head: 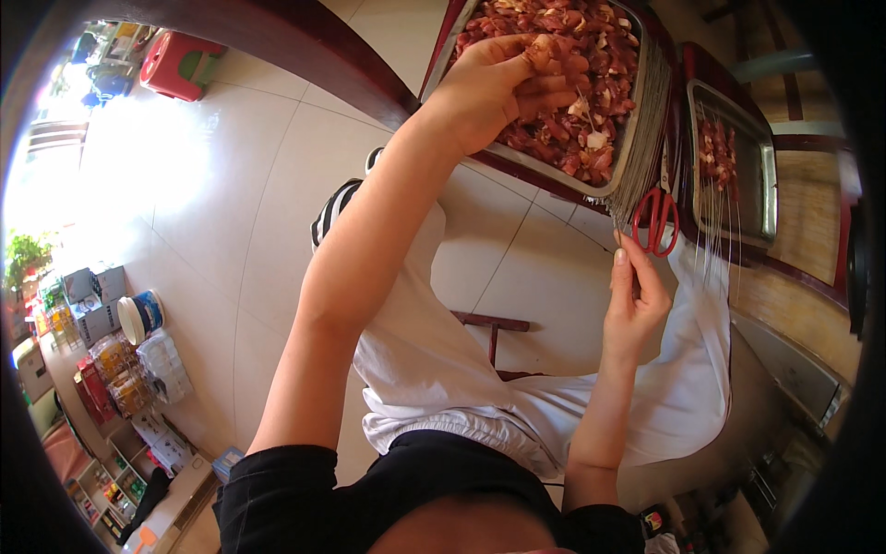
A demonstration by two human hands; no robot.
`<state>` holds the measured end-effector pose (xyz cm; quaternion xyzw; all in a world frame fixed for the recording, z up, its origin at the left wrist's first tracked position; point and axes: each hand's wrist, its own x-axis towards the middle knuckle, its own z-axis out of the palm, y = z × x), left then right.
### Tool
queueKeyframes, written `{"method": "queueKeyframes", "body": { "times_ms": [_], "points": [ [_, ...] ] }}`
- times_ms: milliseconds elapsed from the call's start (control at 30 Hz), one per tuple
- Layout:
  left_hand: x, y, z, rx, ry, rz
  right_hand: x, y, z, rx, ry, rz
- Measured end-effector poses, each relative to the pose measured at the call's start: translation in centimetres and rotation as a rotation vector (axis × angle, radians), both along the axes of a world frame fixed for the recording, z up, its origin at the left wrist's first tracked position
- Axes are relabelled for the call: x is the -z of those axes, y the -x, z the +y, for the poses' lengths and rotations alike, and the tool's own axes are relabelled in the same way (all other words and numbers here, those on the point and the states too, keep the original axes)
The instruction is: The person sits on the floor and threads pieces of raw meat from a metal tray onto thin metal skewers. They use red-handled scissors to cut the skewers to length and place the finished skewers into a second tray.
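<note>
My left hand (512, 83) is over a metal tray (626, 149) heaped with raw meat pieces (554, 149), its thumb and fingers curled and smeared. Whether a piece of meat is between those fingers, I cannot tell. My right hand (633, 291) pinches the end of a thin skewer (618, 234) below the tray's near right corner. The skewer's upper length blurs into the others. Many bare metal skewers (647, 124) lie along the tray's right side. Red-handled scissors (655, 220) rest beside them, just above my right hand.
To the right, a smaller metal tray (758, 215) holds several skewers threaded with meat (716, 152), their bare ends jutting over its near edge. A dark red wooden bar (304, 48) crosses the upper left. A red plastic stool (176, 66) and stacked packages (163, 367) stand farther left.
</note>
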<state>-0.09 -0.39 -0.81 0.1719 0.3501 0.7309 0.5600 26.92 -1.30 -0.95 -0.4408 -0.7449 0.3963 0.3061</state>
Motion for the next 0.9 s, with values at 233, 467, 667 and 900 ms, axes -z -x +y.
{"method": "queueKeyframes", "body": {
  "times_ms": [233, 467, 667, 900],
  "points": [
    [-0.3, 0.3, -0.2, -0.006, -0.024, 0.067, -0.3, 0.0, -0.3, 0.001, 0.024, -0.044],
    [-0.5, -0.5, 0.7, -0.057, -0.092, -0.044, 0.2, 0.1, 0.1, 0.028, 0.008, -0.023],
    [0.7, 0.5, -0.1, -0.102, 0.003, 0.065, 0.0, 0.8, -0.5, -0.01, -0.039, -0.066],
    [0.6, -0.7, 1.0, -0.044, -0.103, -0.11, 2.4, -1.0, 0.2, -0.003, -0.013, -0.015]
  ]
}}
